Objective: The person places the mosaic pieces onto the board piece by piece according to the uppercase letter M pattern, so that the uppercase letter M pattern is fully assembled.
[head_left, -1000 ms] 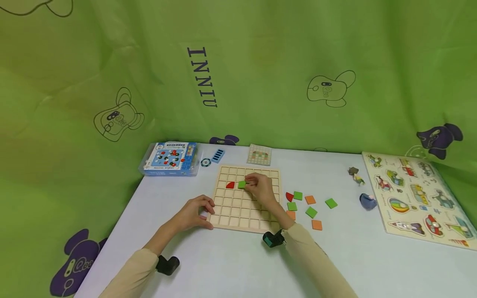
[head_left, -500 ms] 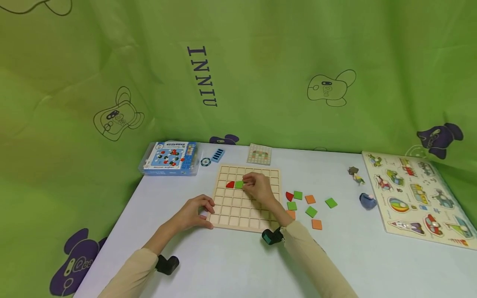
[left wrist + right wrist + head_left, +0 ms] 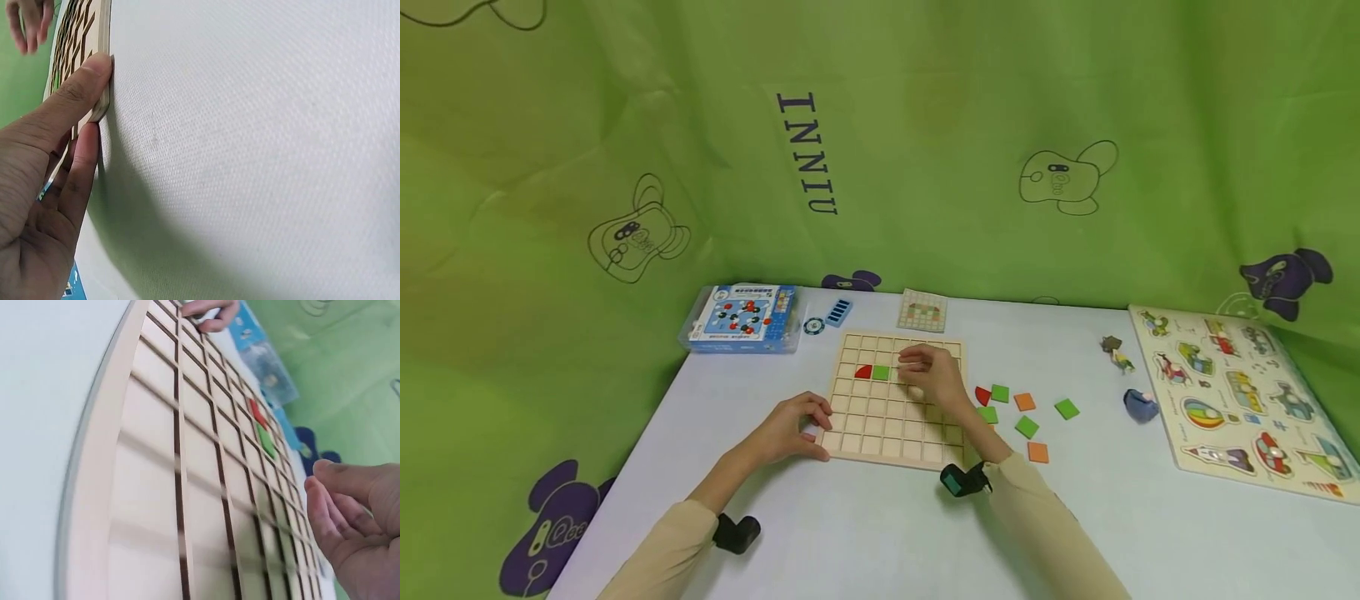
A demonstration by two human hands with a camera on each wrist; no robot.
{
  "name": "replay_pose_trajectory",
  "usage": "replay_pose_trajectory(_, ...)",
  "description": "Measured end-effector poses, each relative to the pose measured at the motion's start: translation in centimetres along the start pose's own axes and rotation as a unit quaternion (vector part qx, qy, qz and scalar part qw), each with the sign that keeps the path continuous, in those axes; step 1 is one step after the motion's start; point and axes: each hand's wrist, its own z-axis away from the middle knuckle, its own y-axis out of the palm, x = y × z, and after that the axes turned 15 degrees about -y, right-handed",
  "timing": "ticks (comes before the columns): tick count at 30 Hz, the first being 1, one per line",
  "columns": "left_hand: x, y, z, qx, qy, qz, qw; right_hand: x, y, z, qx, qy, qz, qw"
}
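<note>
Pale gridded board (image 3: 877, 407), green tile (image 3: 881, 372).

matt wd brd (image 3: 880, 427), rough tbl (image 3: 250, 125)

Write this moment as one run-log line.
left hand: grips wooden grid board; right hand: empty, above it; placed: red quarter-circle tile, green square tile

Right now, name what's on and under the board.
Seen lying on top: a red piece beside a green square. In the head view, the right hand hides part of the board; anything under the board is covered.
</note>
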Motion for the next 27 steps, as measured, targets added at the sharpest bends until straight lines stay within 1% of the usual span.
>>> replay_pose_trajectory(3,-0.3,0.0,-0.1,0.000,-0.001,-0.001,1.0000,0.4,-2.5,1.4,0.000,0.000,0.002,1.000)
replay_pose_trajectory(8,-0.4,0.2,0.0,-0.001,0.007,-0.005,1.0000,0.3,-7.3,5.0,-0.005,-0.011,0.044,0.999)
replay_pose_trajectory(13,-0.3,0.3,0.2,-0.004,-0.005,-0.006,1.0000,-0.1,-12.4,8.8,0.004,-0.019,0.091,0.996)
replay_pose_trajectory(15,-0.2,0.2,0.3,-0.005,-0.012,-0.006,0.9999,-0.3,-14.1,10.3,0.002,-0.028,0.106,0.994)
replay_pose_trajectory(17,-0.1,0.2,0.3,-0.006,-0.012,-0.008,0.9999,-0.5,-15.6,11.6,-0.001,-0.040,0.114,0.993)
replay_pose_trajectory(19,0.0,0.2,0.2,-0.006,-0.009,-0.006,0.9999,-0.5,-16.6,12.8,-0.005,-0.050,0.111,0.993)
replay_pose_trajectory(21,-0.1,0.2,0.2,-0.006,-0.005,-0.005,1.0000,-0.5,-17.1,13.9,-0.001,-0.056,0.096,0.994)
replay_pose_trajectory(25,-0.2,0.2,0.1,-0.008,-0.002,-0.006,0.9999,-0.5,-16.9,15.6,0.016,-0.045,0.070,0.996)
replay_pose_trajectory(27,-0.2,0.3,0.1,-0.008,-0.001,-0.007,0.9999,-0.6,-16.5,16.3,0.021,-0.041,0.079,0.996)
